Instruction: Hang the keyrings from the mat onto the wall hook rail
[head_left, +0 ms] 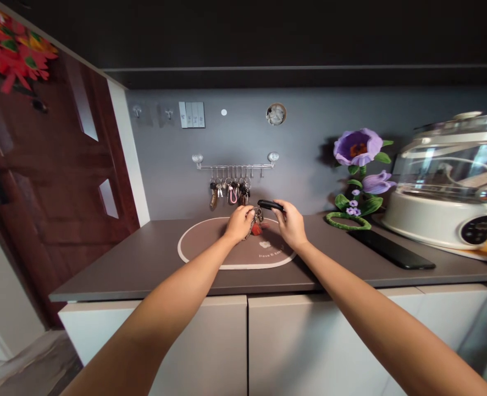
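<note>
Above an oval brown mat point(210, 250) with a pale rim, my two hands are close together. My right hand point(292, 223) is closed on a black key fob point(270, 205). My left hand point(240, 223) is closed on a key ring point(259, 212) with a chain. A red piece point(256, 229) dangles from the bunch between the hands. Behind them, a metal hook rail point(235, 166) on the grey wall bears several bunches of keys point(220, 190), one with a pink loop point(232, 194). Part of the rail's right end has bare hooks.
On the right of the counter point(136, 256) are a purple flower ornament point(358, 147), a flat black object point(392, 250) and a white appliance with a clear top point(441, 212). A dark shelf point(268, 44) overhangs the counter; a brown door point(62, 165) is on the left.
</note>
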The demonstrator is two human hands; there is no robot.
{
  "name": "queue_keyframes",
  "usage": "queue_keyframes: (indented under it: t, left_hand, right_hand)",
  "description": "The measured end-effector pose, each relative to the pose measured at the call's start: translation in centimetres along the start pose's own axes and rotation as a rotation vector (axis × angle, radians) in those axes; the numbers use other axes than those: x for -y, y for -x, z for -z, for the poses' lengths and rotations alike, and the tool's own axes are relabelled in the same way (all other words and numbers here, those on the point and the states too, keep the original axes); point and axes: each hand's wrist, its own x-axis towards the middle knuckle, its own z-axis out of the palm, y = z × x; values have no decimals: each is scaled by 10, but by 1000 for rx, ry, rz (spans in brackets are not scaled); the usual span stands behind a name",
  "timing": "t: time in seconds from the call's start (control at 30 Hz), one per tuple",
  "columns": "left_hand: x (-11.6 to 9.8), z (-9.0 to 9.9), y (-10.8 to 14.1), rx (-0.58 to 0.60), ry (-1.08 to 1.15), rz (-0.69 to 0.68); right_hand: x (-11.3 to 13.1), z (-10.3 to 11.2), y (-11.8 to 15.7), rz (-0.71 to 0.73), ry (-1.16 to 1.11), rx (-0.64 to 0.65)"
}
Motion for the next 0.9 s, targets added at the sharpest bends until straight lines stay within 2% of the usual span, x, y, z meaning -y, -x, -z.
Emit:
queue_keyframes:
  t: [0.1, 0.2, 0.47, 0.7, 0.9]
  left_hand:
    - [-2, 1, -1, 9, 27, -7]
    - [-3, 4, -4, -4, 120, 50]
    - [-3, 13, -13, -89, 585, 267]
    - [-13, 19, -16, -61, 1006, 393]
    - [-24, 24, -16, -51, 1179, 466]
  right_hand:
    - [0, 0, 0, 2, -6, -14]
    - [-2, 0, 0, -18, -10, -35]
    - [3, 0, 0, -65, -34, -7]
    - [6, -3, 3, -247, -277, 150]
    - [4, -10, 6, -407, -594, 348]
